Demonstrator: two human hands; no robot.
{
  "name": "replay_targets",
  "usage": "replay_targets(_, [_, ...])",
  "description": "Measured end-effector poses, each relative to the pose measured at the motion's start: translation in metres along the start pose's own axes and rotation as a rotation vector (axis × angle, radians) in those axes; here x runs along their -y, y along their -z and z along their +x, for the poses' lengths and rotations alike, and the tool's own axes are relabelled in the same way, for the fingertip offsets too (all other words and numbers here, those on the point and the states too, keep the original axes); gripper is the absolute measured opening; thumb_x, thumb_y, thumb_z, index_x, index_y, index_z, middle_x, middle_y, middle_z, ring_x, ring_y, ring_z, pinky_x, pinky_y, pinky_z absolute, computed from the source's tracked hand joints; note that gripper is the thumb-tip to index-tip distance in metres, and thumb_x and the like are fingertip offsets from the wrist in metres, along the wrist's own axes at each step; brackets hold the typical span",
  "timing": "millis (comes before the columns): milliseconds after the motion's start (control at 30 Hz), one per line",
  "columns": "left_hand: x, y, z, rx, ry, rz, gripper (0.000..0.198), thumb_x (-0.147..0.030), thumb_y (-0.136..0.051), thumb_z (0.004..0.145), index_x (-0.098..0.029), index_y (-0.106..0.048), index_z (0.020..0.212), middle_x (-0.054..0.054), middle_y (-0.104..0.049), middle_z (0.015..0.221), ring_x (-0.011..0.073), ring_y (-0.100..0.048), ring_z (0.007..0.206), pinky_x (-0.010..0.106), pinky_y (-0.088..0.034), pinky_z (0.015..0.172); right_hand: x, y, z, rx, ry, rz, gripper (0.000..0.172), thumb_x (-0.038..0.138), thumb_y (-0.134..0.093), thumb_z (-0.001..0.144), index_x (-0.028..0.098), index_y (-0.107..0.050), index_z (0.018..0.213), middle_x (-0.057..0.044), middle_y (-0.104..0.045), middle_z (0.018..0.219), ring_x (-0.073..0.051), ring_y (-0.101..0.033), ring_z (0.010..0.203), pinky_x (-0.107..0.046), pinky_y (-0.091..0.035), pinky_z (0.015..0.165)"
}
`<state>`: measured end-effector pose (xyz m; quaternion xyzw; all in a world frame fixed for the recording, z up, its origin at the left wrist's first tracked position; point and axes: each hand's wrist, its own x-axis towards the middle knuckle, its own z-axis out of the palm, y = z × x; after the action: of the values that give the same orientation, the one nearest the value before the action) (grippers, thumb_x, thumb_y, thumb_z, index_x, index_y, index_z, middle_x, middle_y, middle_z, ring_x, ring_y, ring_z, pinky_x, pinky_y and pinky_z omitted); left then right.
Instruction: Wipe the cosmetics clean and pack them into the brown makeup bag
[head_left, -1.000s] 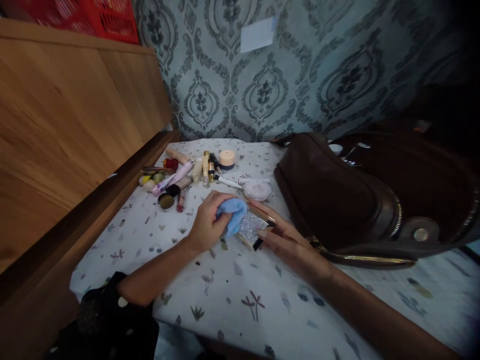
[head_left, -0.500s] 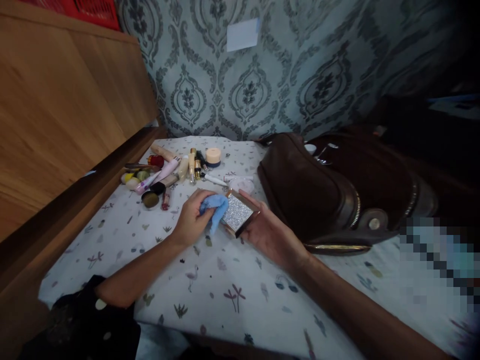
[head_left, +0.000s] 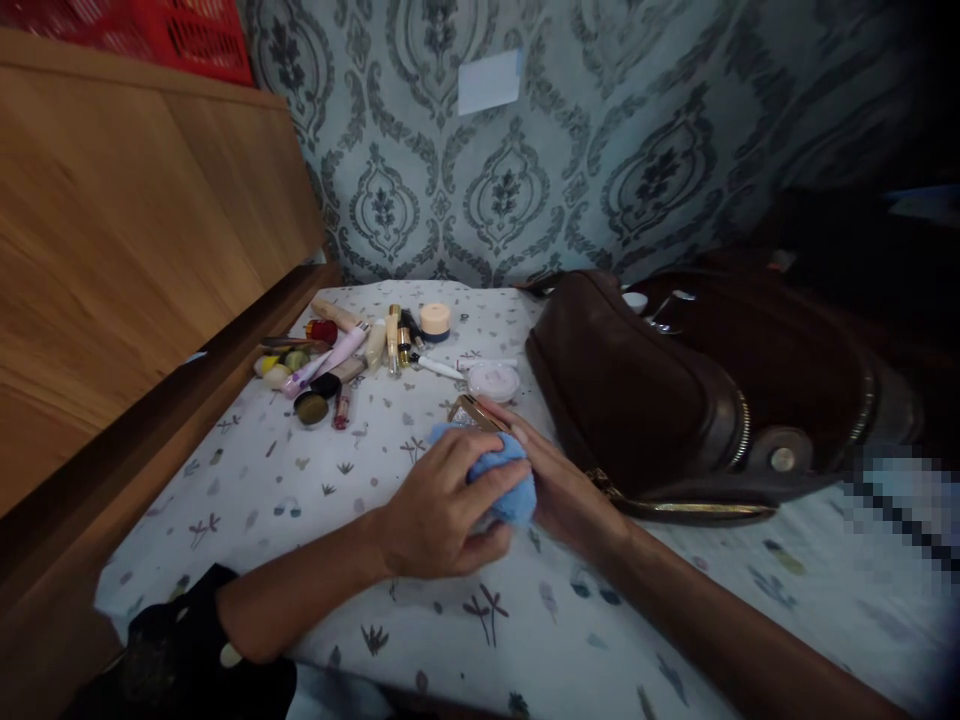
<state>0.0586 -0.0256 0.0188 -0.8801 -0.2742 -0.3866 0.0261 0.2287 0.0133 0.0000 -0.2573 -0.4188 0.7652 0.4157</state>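
On the tabletop (head_left: 577, 655), under a white printed cover, a group of cosmetics is laid out between a wood panel (head_left: 150, 190) at left and a brown bag (head_left: 622, 390) at right. Listed as follows.

Left hand (head_left: 442, 505): grip closed on a blue cloth (head_left: 517, 495), which is bunched under the fingers and pressed to the near side of the case. Forearm bare; a black sleeve (head_left: 202, 640) with pale dots is worn at the elbow.

Right hand (head_left: 559, 490): grip closed on the case (head_left: 478, 411), which is held tilted above the cover, between the two hands. A gold edge and a strip of glittering face are shown; the remainder is hidden by cloth and fingers.

Just beyond the case: one clear round box (head_left: 493, 380), by which a white pen (head_left: 441, 367) is laid.

Farther left, grouped closely: one beige-lidded jar (head_left: 435, 320), set upright; one lilac tube (head_left: 345, 346); one red jar (head_left: 322, 332); one lip gloss (head_left: 342, 408), laid just beside a dark round brush (head_left: 311, 408); one yellow sponge (head_left: 266, 366).

Behind: patterned wallpaper (head_left: 506, 190), to which a white card (head_left: 489, 82) is fixed. Above the panel, a red basket (head_left: 206, 40) is placed.
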Motion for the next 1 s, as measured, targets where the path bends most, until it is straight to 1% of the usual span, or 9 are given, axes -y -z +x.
replay_targets(133, [0.005,-0.001,0.001,-0.015,0.029,0.018,0.027,-0.015,-0.05,0.093,-0.016,-0.056,0.12,0.013,-0.056,0.115,0.0254,-0.055,0.106,0.043,-0.053,0.093,0.001,0.001,0.0,-0.003,-0.025,0.034,0.04,0.049,-0.069,0.087,0.036,-0.066,0.125,-0.001,-0.06,0.14,-0.02,-0.057,0.123,-0.036,-0.047,0.103])
replay_targets(233, [0.021,0.002,-0.001,-0.084,0.181,-0.022,0.029,-0.006,-0.05,0.089,-0.019,-0.059,0.112,0.01,-0.057,0.113,0.0219,-0.058,0.105,0.037,-0.053,0.092,0.002,0.0,-0.002,0.02,-0.06,0.063,0.047,0.044,-0.072,0.084,0.034,-0.064,0.129,-0.002,-0.061,0.139,-0.02,-0.062,0.106,-0.033,-0.052,0.085])
replay_targets(333, [0.038,0.007,-0.003,-0.144,0.357,-0.073,0.032,-0.001,-0.051,0.084,-0.02,-0.062,0.107,0.007,-0.058,0.107,0.0199,-0.059,0.102,0.034,-0.052,0.09,0.006,-0.002,-0.003,0.018,-0.067,0.112,0.045,0.039,-0.071,0.083,0.032,-0.065,0.126,-0.002,-0.062,0.137,-0.02,-0.062,0.101,-0.031,-0.052,0.076])
replay_targets(400, [0.047,0.009,-0.005,-0.158,0.452,-0.113,0.031,0.0,-0.052,0.082,-0.02,-0.064,0.102,0.005,-0.058,0.102,0.0191,-0.06,0.099,0.033,-0.052,0.088,0.008,-0.002,-0.003,0.0,-0.068,0.157,0.043,0.037,-0.067,0.083,0.033,-0.064,0.126,-0.001,-0.061,0.137,-0.022,-0.062,0.104,-0.034,-0.053,0.078])
replay_targets(500, [0.049,0.008,-0.006,-0.147,0.514,-0.141,0.031,0.0,-0.052,0.08,-0.02,-0.065,0.101,0.004,-0.058,0.099,0.0188,-0.059,0.099,0.033,-0.052,0.087,0.01,-0.003,0.0,-0.03,-0.03,0.221,0.046,0.036,-0.06,0.085,0.034,-0.058,0.131,-0.002,-0.057,0.143,-0.026,-0.059,0.117,-0.045,-0.052,0.091])
replay_targets(667, [0.029,0.001,-0.006,-0.087,0.406,-0.117,0.032,-0.003,-0.052,0.084,-0.02,-0.063,0.109,0.006,-0.056,0.105,0.0193,-0.059,0.099,0.033,-0.052,0.088,0.012,-0.002,0.004,-0.074,0.044,0.176,0.046,0.05,-0.049,0.094,0.034,-0.052,0.137,-0.002,-0.048,0.152,-0.028,-0.048,0.134,-0.049,-0.047,0.102])
replay_targets(767, [0.015,-0.002,-0.006,-0.017,0.259,-0.07,0.031,-0.006,-0.05,0.088,-0.019,-0.062,0.113,0.01,-0.055,0.112,0.0215,-0.058,0.104,0.036,-0.052,0.088,0.011,-0.002,0.004,-0.088,0.04,0.171,0.051,0.056,-0.052,0.093,0.035,-0.049,0.14,-0.002,-0.056,0.144,-0.027,-0.05,0.132,-0.046,-0.046,0.103])
replay_targets(867, [0.013,-0.002,-0.007,0.039,0.155,-0.032,0.028,-0.009,-0.051,0.09,-0.019,-0.061,0.114,0.011,-0.055,0.113,0.0228,-0.057,0.106,0.036,-0.053,0.087,0.01,0.0,0.004,-0.091,0.022,0.178,0.05,0.051,-0.057,0.091,0.035,-0.051,0.139,-0.002,-0.065,0.131,-0.026,-0.057,0.122,-0.044,-0.047,0.102])
replay_targets(1000, [0.028,-0.001,-0.009,-0.054,0.255,-0.042,0.03,-0.007,-0.053,0.088,-0.02,-0.061,0.113,0.009,-0.055,0.113,0.0213,-0.058,0.105,0.036,-0.052,0.09,0.012,0.002,0.004,-0.063,-0.001,0.209,0.044,0.043,-0.052,0.092,0.027,-0.056,0.133,-0.006,-0.067,0.128,-0.027,-0.06,0.118,-0.047,-0.049,0.099])
